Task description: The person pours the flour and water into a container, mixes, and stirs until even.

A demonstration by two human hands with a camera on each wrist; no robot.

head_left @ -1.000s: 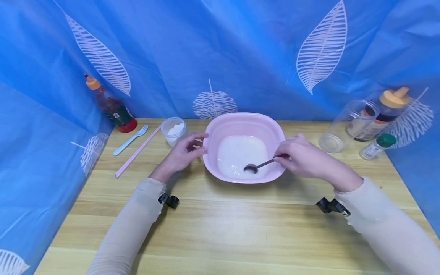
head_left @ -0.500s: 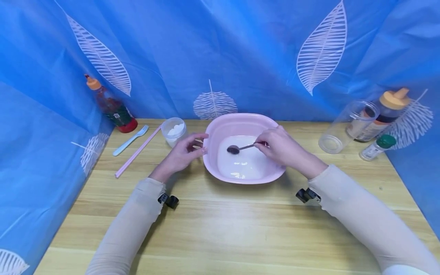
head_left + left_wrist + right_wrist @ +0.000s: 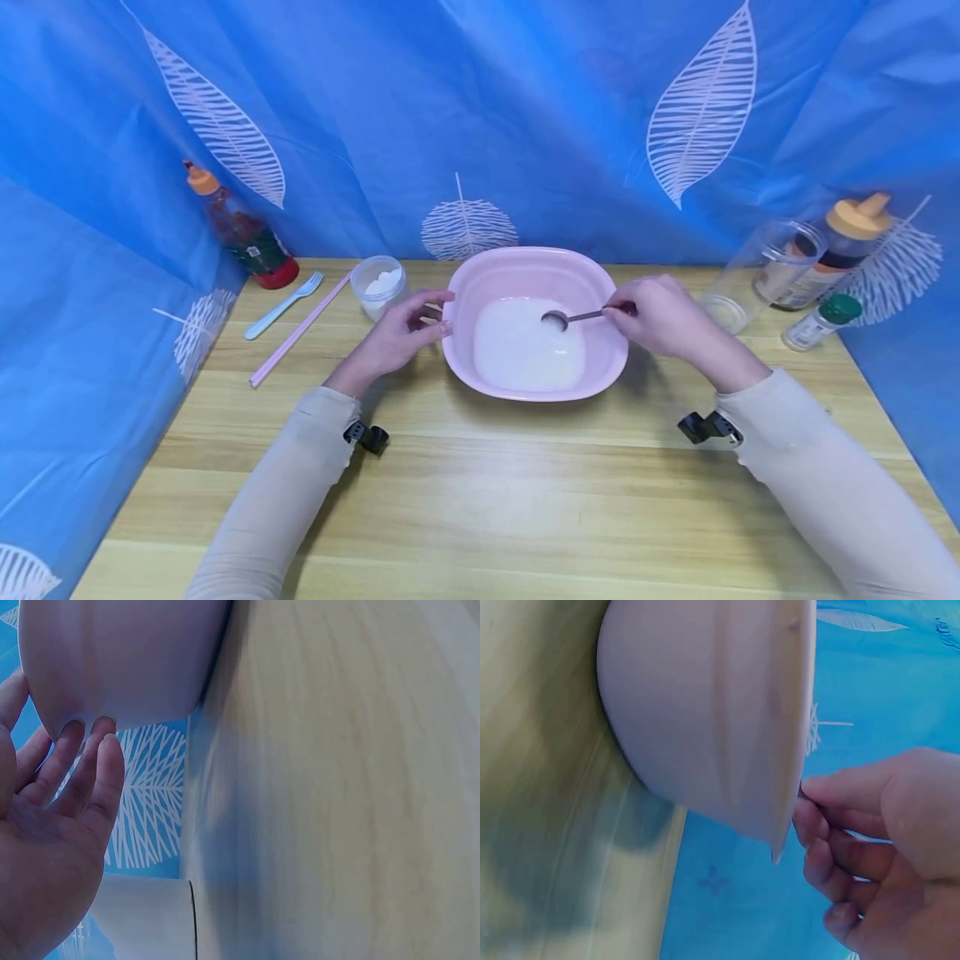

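A pink basin [image 3: 534,260] stands on the wooden table with white liquid [image 3: 517,354] covering its bottom. My left hand [image 3: 397,337] holds the basin's left rim; in the left wrist view several fingertips touch its outer wall. My right hand [image 3: 660,315] pinches the handle of a small dark spoon [image 3: 588,316] over the basin's right rim. The bowl of the spoon is inside the basin, at or just above the liquid; which one I cannot tell. In the right wrist view the basin wall [image 3: 682,705] hides most of the spoon.
Left of the basin are a tub [image 3: 378,287] of white pieces, pink chopsticks [image 3: 300,332], a light-blue fork [image 3: 283,307] and a red sauce bottle [image 3: 251,237]. Right stand a clear cup [image 3: 731,296], a dark sauce bottle [image 3: 843,242] and a green-capped shaker [image 3: 821,323]. Blue cloth [image 3: 555,108] hangs behind.
My right hand swept the spoon leftward and toward the back of the basin, then back to the right. The left hand and the basin have hardly moved.
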